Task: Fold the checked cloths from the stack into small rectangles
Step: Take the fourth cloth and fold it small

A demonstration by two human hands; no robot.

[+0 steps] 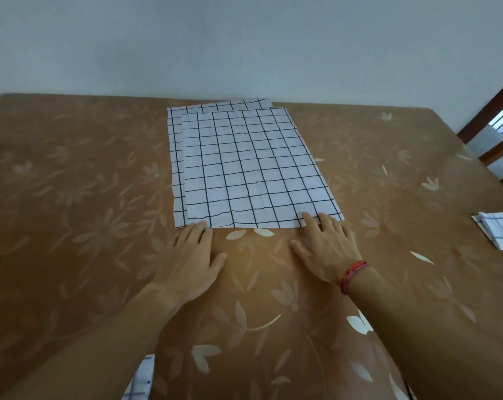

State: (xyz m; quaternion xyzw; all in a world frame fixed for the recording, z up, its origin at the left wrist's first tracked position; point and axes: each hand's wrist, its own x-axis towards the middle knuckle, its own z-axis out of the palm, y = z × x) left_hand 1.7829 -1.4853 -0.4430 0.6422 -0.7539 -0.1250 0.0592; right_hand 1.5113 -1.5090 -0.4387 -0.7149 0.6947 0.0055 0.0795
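A white cloth with a dark check (250, 168) lies flat in the middle of the table, on top of another checked cloth (176, 157) that sticks out along its left and far edges. My left hand (191, 255) lies flat on the table, its fingertips touching the near left corner of the stack. My right hand (328, 249), a red thread round its wrist, lies flat too, with straight fingers reaching onto the near right edge of the top cloth.
The table wears a brown cover with a pale flower pattern (71, 197). A folded checked cloth (501, 229) sits at the right edge. More checked fabric (140, 379) shows at the bottom, under my left forearm. A dark wooden chair (492, 116) stands at the far right.
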